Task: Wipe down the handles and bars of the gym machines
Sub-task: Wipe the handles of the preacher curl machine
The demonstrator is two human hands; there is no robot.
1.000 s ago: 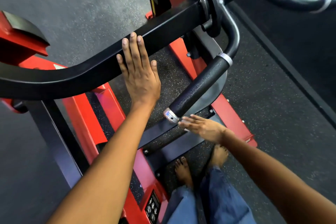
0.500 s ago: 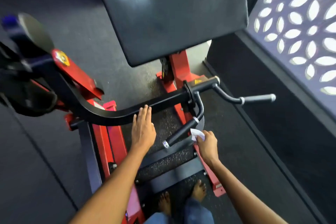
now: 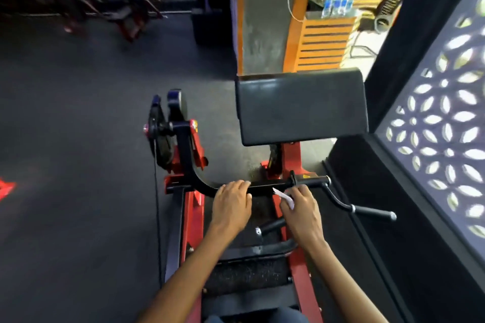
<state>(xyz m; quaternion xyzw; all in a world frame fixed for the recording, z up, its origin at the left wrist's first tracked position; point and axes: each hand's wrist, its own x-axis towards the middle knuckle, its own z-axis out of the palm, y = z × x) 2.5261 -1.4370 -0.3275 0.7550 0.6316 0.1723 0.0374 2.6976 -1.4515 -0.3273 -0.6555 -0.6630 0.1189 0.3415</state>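
Note:
A red and black curl machine stands in front of me. Its black crossbar (image 3: 262,187) runs left to right below the black arm pad (image 3: 299,107). My left hand (image 3: 231,203) grips the crossbar near its curved left end, fingers over the top. My right hand (image 3: 301,207) pinches a small white wipe (image 3: 284,196) and holds it against the crossbar beside the hub. A black right handle (image 3: 372,211) angles out to the right. A second black handle (image 3: 271,225) points down between my hands.
A weight plate (image 3: 162,136) hangs on the machine's left end. A dark ledge and a patterned cut-out screen (image 3: 441,139) run close along the right. Dark rubber floor (image 3: 78,126) lies to the left. Other machines stand far back left, an orange slatted counter (image 3: 322,44) behind.
My view lifted and pulled back from the machine. My left hand went from lying flat on the crossbar to gripping it. My right hand rose from the lower handle to the crossbar with the wipe.

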